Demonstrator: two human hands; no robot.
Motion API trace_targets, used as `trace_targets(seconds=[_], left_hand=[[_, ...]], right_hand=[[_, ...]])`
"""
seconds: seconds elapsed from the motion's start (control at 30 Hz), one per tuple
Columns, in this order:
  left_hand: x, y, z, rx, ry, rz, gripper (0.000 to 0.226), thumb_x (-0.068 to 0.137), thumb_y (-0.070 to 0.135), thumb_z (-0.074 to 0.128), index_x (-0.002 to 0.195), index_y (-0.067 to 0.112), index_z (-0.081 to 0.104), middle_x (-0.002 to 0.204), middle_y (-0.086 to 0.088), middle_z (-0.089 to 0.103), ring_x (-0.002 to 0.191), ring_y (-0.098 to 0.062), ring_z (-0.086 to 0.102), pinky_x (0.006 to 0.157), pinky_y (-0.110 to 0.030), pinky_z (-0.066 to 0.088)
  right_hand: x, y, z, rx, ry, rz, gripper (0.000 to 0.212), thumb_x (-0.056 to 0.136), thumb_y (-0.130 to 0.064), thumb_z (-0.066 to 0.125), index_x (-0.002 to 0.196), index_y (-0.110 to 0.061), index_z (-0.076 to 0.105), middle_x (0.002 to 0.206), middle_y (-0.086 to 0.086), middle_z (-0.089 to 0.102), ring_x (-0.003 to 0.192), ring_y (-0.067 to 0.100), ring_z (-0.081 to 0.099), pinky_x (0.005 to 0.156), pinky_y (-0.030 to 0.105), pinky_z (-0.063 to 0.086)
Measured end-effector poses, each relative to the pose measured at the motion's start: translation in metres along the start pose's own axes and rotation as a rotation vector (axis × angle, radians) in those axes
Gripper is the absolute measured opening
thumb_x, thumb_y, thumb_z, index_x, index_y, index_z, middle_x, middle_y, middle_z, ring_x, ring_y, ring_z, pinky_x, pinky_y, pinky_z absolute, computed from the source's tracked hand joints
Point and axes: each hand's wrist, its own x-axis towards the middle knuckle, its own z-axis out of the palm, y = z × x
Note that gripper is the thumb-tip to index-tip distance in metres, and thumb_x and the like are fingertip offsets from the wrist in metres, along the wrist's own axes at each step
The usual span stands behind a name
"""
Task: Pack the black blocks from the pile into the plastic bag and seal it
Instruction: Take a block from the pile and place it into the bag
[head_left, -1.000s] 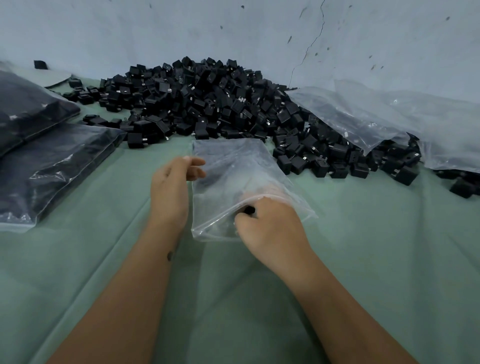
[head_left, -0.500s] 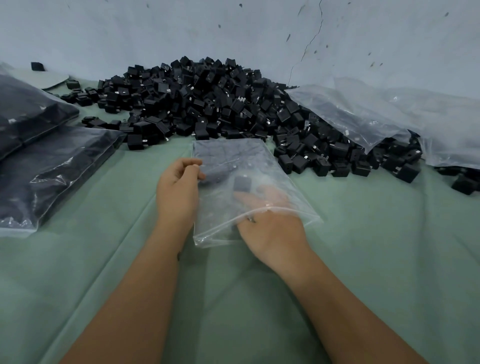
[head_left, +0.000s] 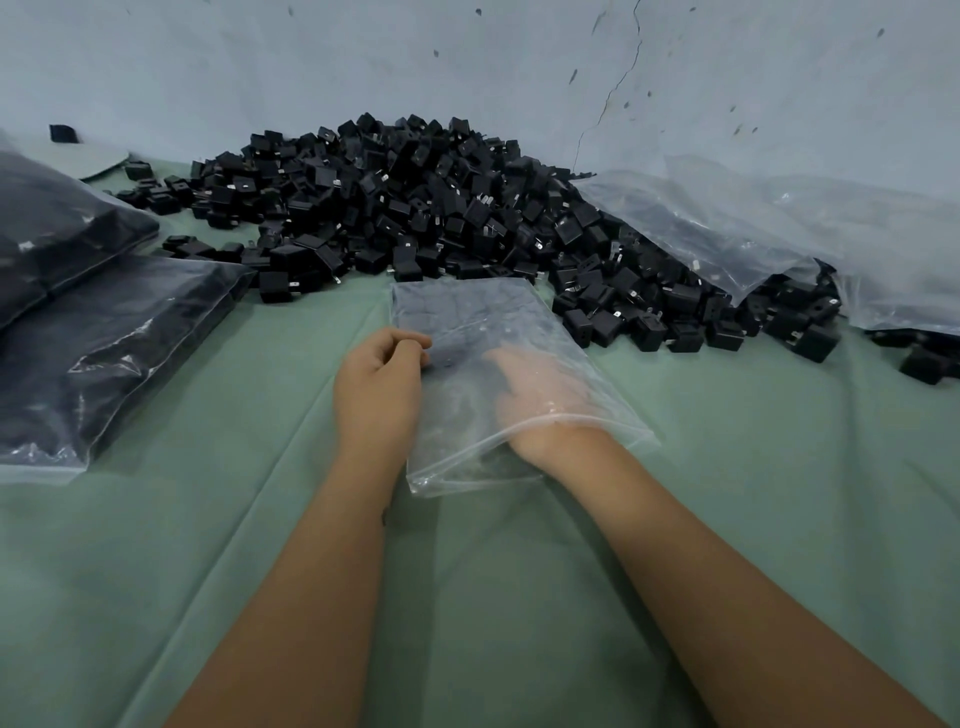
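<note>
A clear plastic bag lies flat on the green cloth, its mouth toward me. Several black blocks show dimly inside its far end. My left hand pinches the bag's left edge with curled fingers. My right hand is inside the bag up to the wrist, fingers stretched forward toward the blocks; whether it holds one is blurred by the plastic. The big pile of black blocks rises behind the bag against the wall.
Filled dark bags are stacked at the left. Empty clear bags drape over the pile's right side. Loose blocks spread to the right. The green cloth covers the surface; a cracked wall stands behind.
My right hand carried a black block from the bag's mouth deep into the bag. My left hand stayed on the bag's left edge.
</note>
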Motion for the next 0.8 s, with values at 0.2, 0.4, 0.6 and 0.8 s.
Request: trace_targets(seconds=[0.2,0.4,0.6,0.8], left_hand=[[-0.006,0.005,-0.004,-0.052,-0.066,0.082,0.029,0.088,0.009,0.053,0.076,0.028,0.072,0.075,0.015,0.07,0.06,0.008,0.053,0.055,-0.007,0.04],[-0.019,0.011,-0.002,0.108,-0.51,0.173,0.031,0.093,0.006,0.052,0.102,0.022,0.076,0.108,0.011,0.073,0.107,-0.004,0.063,0.098,-0.028,0.047],[-0.017,0.007,-0.002,0.419,-0.606,0.211,0.02,0.086,0.013,0.064,0.088,0.027,0.079,0.103,0.014,0.072,0.099,0.001,0.065,0.101,-0.031,0.048],[-0.012,0.001,0.001,0.498,-0.608,0.32,0.014,0.081,0.02,0.072,0.083,0.032,0.079,0.108,0.017,0.07,0.105,-0.001,0.062,0.103,-0.032,0.046]], right_hand=[[0.0,-0.005,0.0,-0.101,-0.014,-0.042,0.023,0.09,-0.022,0.049,0.11,-0.027,0.057,0.115,-0.004,0.052,0.101,0.022,0.053,0.088,0.04,0.05],[-0.057,-0.004,-0.023,-0.162,0.159,-0.429,0.019,0.084,-0.009,0.048,0.073,-0.013,0.062,0.077,0.005,0.064,0.074,0.026,0.059,0.062,0.03,0.039],[-0.05,0.017,-0.063,-0.045,0.738,-0.652,0.025,0.072,-0.003,0.038,0.06,-0.005,0.06,0.058,0.006,0.054,0.052,0.025,0.048,0.049,0.031,0.041],[0.02,0.082,-0.056,0.464,0.459,0.163,0.04,0.087,-0.001,0.045,0.116,-0.023,0.06,0.103,0.001,0.058,0.081,0.015,0.053,0.07,0.032,0.044]])
